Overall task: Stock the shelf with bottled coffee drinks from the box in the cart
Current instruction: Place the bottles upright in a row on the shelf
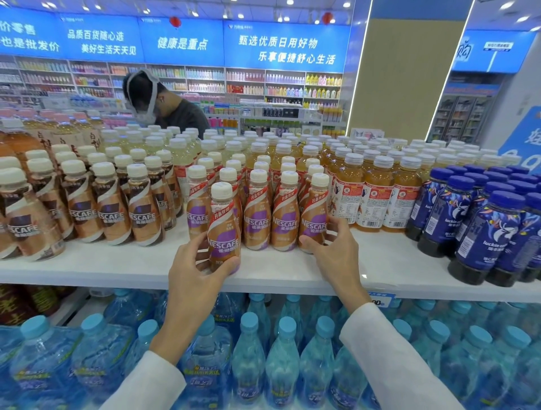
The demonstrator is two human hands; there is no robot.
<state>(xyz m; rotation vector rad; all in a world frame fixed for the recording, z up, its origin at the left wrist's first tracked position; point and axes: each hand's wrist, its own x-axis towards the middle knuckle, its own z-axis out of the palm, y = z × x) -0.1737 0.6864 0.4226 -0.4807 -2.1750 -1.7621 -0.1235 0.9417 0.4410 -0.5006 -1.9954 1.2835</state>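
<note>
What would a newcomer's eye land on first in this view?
The two hands at centre: the left hand grips a coffee bottle at the front edge of the shelf, and the right hand holds the end bottle of the row behind it. Next, the dark blue bottles on the right and the water bottles filling the tier below.

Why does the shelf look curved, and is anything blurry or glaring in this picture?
Head view: the wide-angle lens bows the white shelf and stretches the water bottles near the bottom edge; the Nescafé bottle in the left hand reads sharp; the far wall shelves are soft; ceiling lights blow out; shadows are faint.
</note>
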